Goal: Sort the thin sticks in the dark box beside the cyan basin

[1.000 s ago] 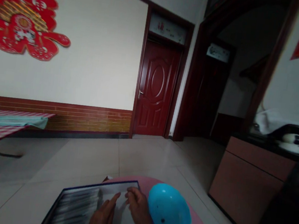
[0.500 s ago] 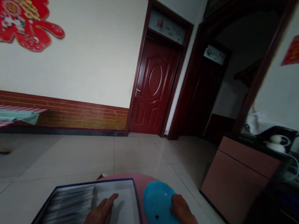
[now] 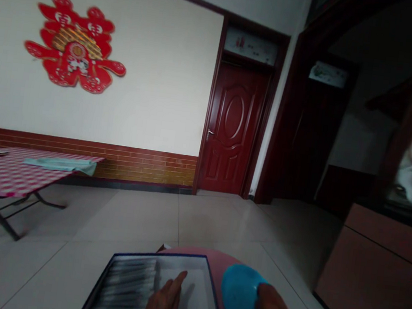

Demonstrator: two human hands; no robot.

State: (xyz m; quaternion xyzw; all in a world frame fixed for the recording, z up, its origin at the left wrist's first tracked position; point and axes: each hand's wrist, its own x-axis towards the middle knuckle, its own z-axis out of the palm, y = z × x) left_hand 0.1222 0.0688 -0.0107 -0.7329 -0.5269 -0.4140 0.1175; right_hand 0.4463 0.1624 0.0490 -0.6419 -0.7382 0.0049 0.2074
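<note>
the left hand's fingers (image 3: 180, 277) are stretched out and loose, lying flat on the white sheet (image 3: 195, 303) inside the box (image 3: 141, 254) at the lower middle of the frame; they grip nothing. the left hand (image 3: 164, 306) comes up from the bottom edge, its wrist cut off by the frame. just left of it in the box lie grey rows (image 3: 125, 290), too blurred to name.

the right hand (image 3: 270, 305), lower right of middle, rests on the blue bowl (image 3: 239, 299); its fingers are blurred, so i cannot tell whether they clasp the bowl or only lie on it. the bowl sits tilted just right of the box, both on a pink table (image 3: 219, 266).

further out, pale floor tiles (image 3: 138, 216) run to a white wall. a red-checked table (image 3: 11, 178) stands at middle left, a red ornament (image 3: 75, 53) hangs upper left, a dark red door (image 3: 231, 132) is at centre, and a brown cabinet (image 3: 381, 281) is at right.
</note>
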